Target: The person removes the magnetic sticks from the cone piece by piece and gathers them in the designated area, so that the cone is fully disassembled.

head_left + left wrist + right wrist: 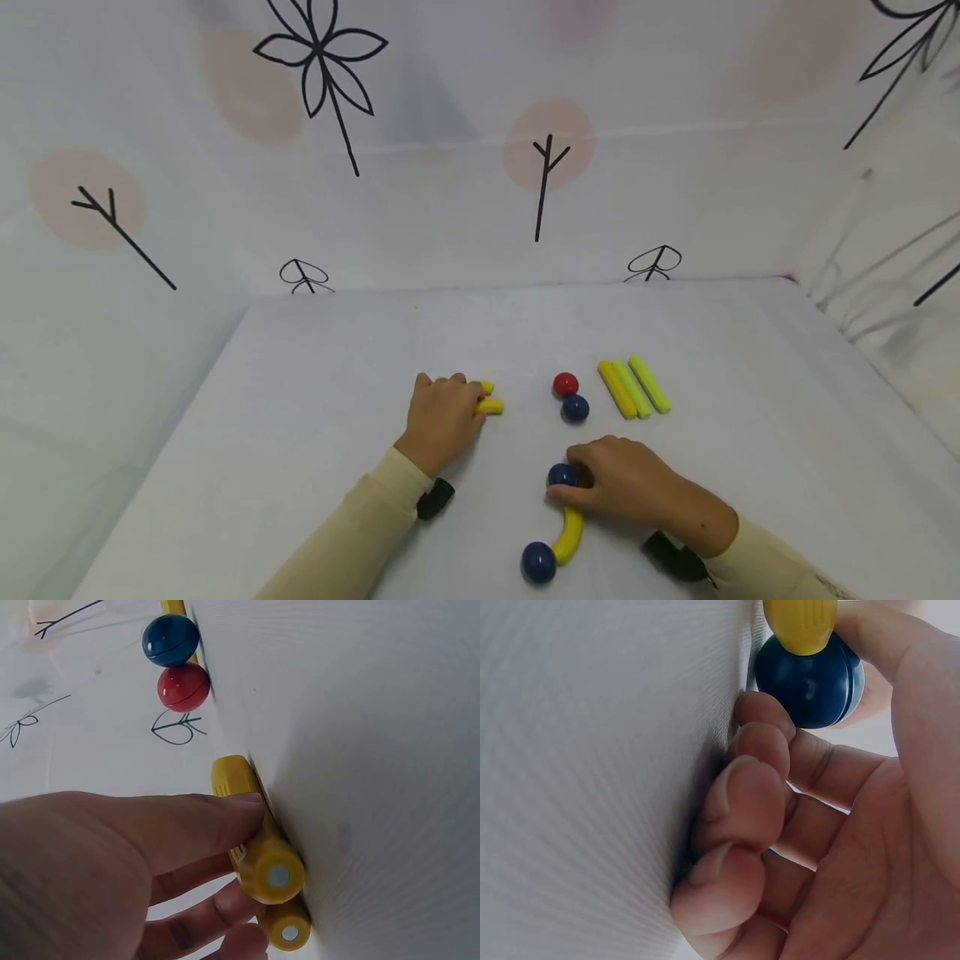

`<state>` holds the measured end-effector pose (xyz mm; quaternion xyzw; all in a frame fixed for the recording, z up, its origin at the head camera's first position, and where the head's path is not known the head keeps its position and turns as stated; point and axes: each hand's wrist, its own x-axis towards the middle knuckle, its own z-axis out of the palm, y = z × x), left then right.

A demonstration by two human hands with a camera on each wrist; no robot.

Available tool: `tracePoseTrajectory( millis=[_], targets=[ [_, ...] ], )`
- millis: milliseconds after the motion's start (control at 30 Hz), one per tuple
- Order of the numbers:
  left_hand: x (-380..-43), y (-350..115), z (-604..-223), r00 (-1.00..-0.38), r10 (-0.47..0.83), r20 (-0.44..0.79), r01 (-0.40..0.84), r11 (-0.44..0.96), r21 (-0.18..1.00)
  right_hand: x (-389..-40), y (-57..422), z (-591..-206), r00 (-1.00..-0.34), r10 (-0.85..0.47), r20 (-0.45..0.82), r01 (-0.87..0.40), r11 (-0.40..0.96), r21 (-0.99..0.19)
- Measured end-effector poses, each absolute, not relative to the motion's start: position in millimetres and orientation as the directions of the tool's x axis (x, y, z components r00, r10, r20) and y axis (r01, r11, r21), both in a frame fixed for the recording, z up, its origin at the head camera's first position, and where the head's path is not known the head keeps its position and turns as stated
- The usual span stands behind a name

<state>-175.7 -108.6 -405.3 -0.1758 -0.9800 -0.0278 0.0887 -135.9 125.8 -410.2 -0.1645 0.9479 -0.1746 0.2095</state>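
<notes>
My left hand (444,422) pinches a short yellow magnetic rod (264,859) between thumb and fingers, low over the white surface. A second yellow rod (286,926) lies right beside it, against the fingers; both have a round silvery disc in the end. My right hand (630,482) grips a dark blue ball (562,476) with thumb and forefinger, its other fingers curled close to the surface. A curved yellow rod (570,533) runs from that ball towards me, and its near end meets another blue ball (538,562).
Beyond the hands, a red ball (566,384) sits against a blue ball (575,407). To their right lie three straight sticks, one yellow (617,389) and two yellow-green (649,384). A patterned white cloth (450,225) rises behind the white tabletop (337,350).
</notes>
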Motion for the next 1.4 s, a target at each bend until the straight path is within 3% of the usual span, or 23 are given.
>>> tracePoseTrajectory(
  millis=[533,900,1067,1267,1400],
  targets=[
    [-174.7,-112.3,-406.7,-0.901,0.335,0.275,0.336,0.941,-0.046,-135.7,123.9,-410.5,-0.857,-0.391,-0.337,-0.243,0.882,-0.405],
    [-171.9,-102.1,-404.3,-0.89,0.357,0.283,0.384,0.922,0.046,-133.7,125.0,-411.3,-0.851,-0.413,-0.325,-0.277,0.878,-0.389],
    [-167.0,-93.3,-404.7,-0.867,0.448,0.219,0.477,0.873,0.103,-131.7,127.9,-412.0,-0.834,-0.438,-0.336,-0.297,0.869,-0.396],
    [-160.9,-85.7,-403.2,-0.777,0.619,0.115,0.629,0.759,0.17,-132.8,128.8,-411.5,-0.834,-0.447,-0.324,-0.296,0.858,-0.42],
    [-158.3,-83.3,-402.4,-0.732,0.682,0.0,0.66,0.709,0.249,-133.4,127.7,-409.8,-0.842,-0.427,-0.33,-0.262,0.858,-0.441]
  ],
)
